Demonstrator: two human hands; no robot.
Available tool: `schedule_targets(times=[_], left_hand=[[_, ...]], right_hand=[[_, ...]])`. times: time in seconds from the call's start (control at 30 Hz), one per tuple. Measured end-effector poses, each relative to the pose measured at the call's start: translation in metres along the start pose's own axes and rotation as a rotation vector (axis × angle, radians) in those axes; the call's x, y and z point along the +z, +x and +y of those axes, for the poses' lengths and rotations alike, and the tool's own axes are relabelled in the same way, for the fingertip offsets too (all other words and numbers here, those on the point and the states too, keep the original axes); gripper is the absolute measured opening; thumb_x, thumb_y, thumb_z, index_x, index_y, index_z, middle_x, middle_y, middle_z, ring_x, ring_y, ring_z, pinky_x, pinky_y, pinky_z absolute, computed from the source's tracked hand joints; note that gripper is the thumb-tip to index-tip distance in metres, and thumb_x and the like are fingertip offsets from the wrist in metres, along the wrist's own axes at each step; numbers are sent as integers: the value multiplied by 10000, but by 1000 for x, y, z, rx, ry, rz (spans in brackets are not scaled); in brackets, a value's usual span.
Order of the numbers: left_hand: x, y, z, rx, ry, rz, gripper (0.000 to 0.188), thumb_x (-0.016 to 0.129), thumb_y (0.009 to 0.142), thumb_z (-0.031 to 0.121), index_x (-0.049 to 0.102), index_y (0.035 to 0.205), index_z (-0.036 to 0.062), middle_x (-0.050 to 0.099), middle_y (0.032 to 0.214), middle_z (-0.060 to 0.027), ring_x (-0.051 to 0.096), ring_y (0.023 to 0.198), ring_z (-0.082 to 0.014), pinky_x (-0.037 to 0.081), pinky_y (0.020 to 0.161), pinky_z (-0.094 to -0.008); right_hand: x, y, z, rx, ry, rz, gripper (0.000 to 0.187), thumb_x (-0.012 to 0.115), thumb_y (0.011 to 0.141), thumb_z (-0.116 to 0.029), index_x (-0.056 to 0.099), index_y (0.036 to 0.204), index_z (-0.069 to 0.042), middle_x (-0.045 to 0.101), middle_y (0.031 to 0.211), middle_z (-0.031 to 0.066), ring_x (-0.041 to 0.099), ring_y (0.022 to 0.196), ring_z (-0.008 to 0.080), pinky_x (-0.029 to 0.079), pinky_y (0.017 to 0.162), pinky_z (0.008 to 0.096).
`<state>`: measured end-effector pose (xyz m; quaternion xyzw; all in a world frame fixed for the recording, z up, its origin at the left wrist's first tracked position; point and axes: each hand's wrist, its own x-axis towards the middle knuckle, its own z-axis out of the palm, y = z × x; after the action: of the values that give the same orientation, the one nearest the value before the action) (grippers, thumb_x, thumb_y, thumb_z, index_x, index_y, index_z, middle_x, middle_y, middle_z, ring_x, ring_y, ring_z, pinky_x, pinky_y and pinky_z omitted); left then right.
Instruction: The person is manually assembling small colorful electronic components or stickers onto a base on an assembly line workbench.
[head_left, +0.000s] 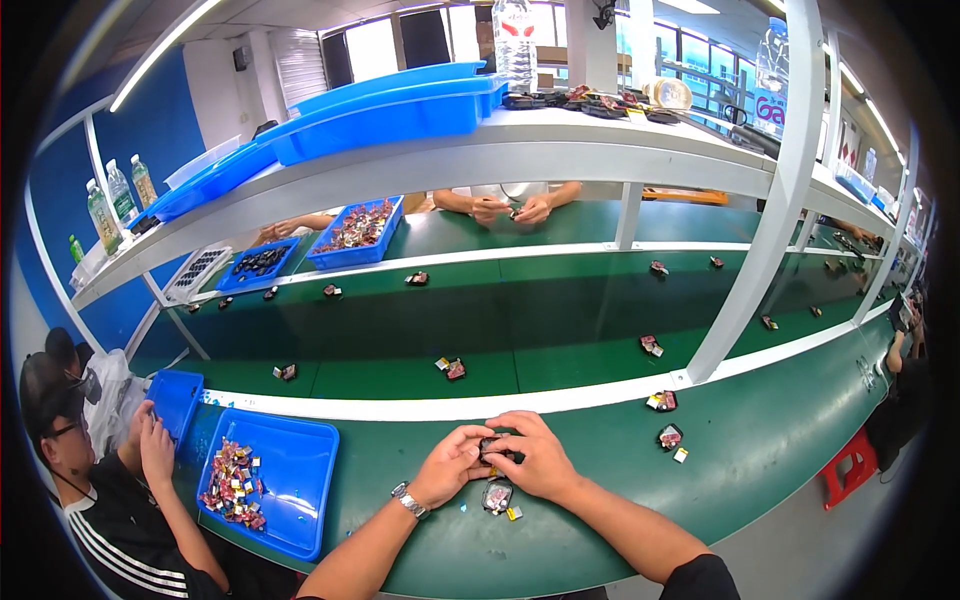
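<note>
My left hand [456,462] and my right hand [531,456] meet over the green work surface, fingers closed round a small black plastic part [489,450]. Fingers cover most of that part, so its exact kind is hidden. A bit of yellow shows just below it. On the surface right under my hands lies a small assembly [497,497] with a clear-and-black casing, reddish inside, and a yellow-white tab. Two similar assemblies rest farther right, one being a black-edged piece [670,436]. A metal watch is on my left wrist.
A blue tray [322,440] holding many small red and yellow parts stands at the left, beside a co-worker [75,440]. Beyond a white rail [430,408], several assemblies lie on a green belt [520,340]. A white post [765,220] rises at right. Another person's hands [515,207] work across the line.
</note>
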<state>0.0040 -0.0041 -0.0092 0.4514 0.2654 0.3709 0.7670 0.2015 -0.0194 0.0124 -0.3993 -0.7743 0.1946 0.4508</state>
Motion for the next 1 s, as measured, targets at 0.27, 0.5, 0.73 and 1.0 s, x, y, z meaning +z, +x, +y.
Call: schedule_targets(times=[0.27, 0.5, 0.73, 1.0], left_hand=[[-5, 0, -3, 18, -21, 8, 274, 467, 1027, 129, 450, 1295, 73, 559, 1296, -123, 584, 1158, -204, 506, 983, -392], [-2, 0, -3, 44, -50, 7, 268, 428, 1033, 105, 453, 1297, 67, 577, 1269, -111, 593, 1141, -180, 512, 964, -353], [-4, 0, -3, 35, -50, 9, 269, 474, 1020, 114, 447, 1283, 65, 552, 1305, -141, 579, 1173, -227, 503, 987, -415], [5, -1, -4, 94, -56, 27, 237, 496, 1018, 118, 447, 1246, 79, 518, 1351, -153, 571, 1192, -236, 494, 1014, -452]], right_hand=[[7, -2, 3, 14, 43, 22, 133, 766, 774, -103, 741, 899, -65, 649, 1179, 69, 557, 1156, 277, 507, 919, 379], [9, -4, 4, 37, 29, 42, 155, 763, 781, -105, 755, 936, -90, 655, 1173, 58, 565, 1146, 264, 532, 889, 367], [10, -3, 6, 44, 39, 32, 173, 752, 788, -92, 759, 961, -97, 665, 1181, 63, 576, 1137, 255, 533, 901, 362], [11, 1, -2, 49, 95, 50, 174, 734, 789, -62, 755, 960, -86, 651, 1219, 65, 559, 1170, 261, 514, 928, 359]])
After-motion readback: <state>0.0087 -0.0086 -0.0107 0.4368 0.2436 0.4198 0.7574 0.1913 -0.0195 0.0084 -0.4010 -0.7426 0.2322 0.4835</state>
